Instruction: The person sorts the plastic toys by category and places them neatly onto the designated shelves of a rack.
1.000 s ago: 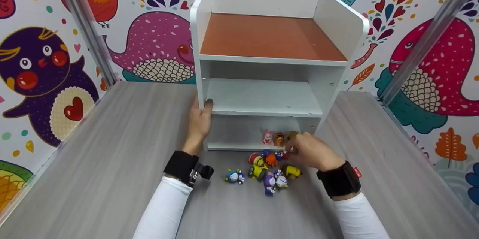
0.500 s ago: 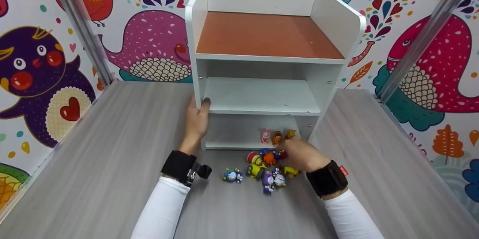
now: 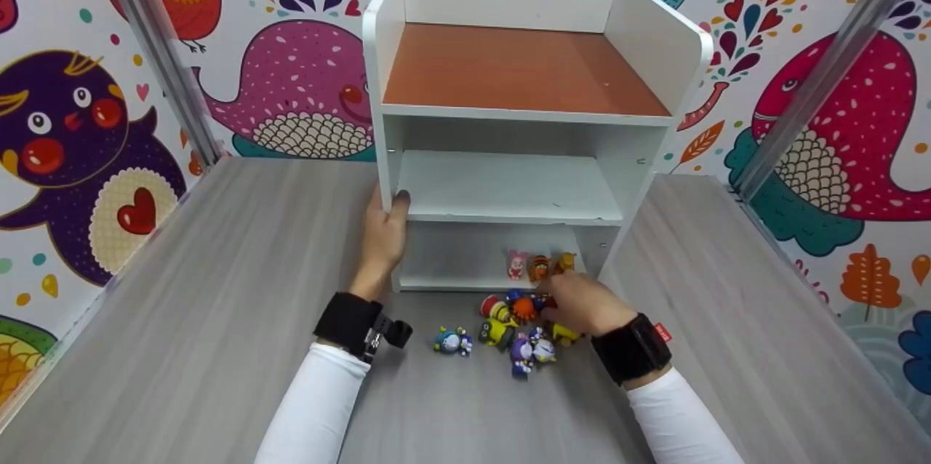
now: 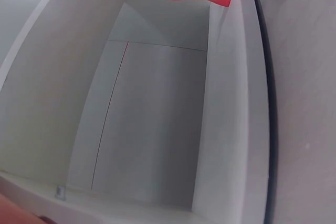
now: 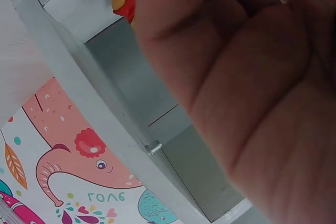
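Note:
My left hand [image 3: 384,235] grips the left side panel of the white shelf unit [image 3: 513,220], thumb at the front edge. Three figurines stand at the right of the bottom shelf: a pink pig [image 3: 516,265], an orange striped tiger [image 3: 539,268] and a yellow bear [image 3: 565,262] in a red top. My right hand [image 3: 585,302] is just in front of the bear, fingers curled down at the edge of a pile of toy figures [image 3: 496,333]. Its fingertips are hidden, also in the right wrist view, so whether they pinch a toy cannot be told.
A small blue toy figure [image 3: 452,341] lies left of the pile, and a purple one [image 3: 521,354] at its front. Grey wood-grain tabletop [image 3: 254,289] surrounds the shelf unit. Printed walls [image 3: 298,86] stand behind and at both sides.
My right hand has shifted left and slightly down, uncovering the yellow bear on the bottom shelf. My left hand keeps its hold on the side panel. The camera view has shifted slightly.

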{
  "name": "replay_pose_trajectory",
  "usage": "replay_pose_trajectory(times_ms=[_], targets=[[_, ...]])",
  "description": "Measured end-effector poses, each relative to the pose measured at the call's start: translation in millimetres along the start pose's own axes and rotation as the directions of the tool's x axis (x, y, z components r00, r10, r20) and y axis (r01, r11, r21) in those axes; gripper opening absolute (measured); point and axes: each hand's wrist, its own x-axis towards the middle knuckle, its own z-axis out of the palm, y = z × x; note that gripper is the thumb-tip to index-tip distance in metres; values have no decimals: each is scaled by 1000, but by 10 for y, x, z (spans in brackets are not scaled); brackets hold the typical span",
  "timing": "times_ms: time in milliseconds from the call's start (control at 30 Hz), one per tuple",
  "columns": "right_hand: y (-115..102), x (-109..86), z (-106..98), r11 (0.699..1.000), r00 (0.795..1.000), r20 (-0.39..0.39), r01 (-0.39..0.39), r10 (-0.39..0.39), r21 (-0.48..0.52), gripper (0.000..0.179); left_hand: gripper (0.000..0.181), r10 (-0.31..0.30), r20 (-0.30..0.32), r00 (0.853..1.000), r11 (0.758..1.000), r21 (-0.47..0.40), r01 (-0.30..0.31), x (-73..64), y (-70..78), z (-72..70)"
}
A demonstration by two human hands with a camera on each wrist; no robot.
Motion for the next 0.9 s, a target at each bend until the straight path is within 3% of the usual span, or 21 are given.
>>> replay_pose_trajectory(times_ms=[200,433,900], targets=[[-5,-12,-39,999,999,38,-34,33,27,37,56,5,-6,1000,1000,-2,-5,-1,-2,-2],[1,-18,-43,1000,998,58,-18,18,10,54,56,12,-11,1000,1000,8,-12,-1,-15,-6],[17,-11,-43,1000,999,49,7,-7,8,46,54,7,-26,1000,1000,28,-6,6,-17,4]])
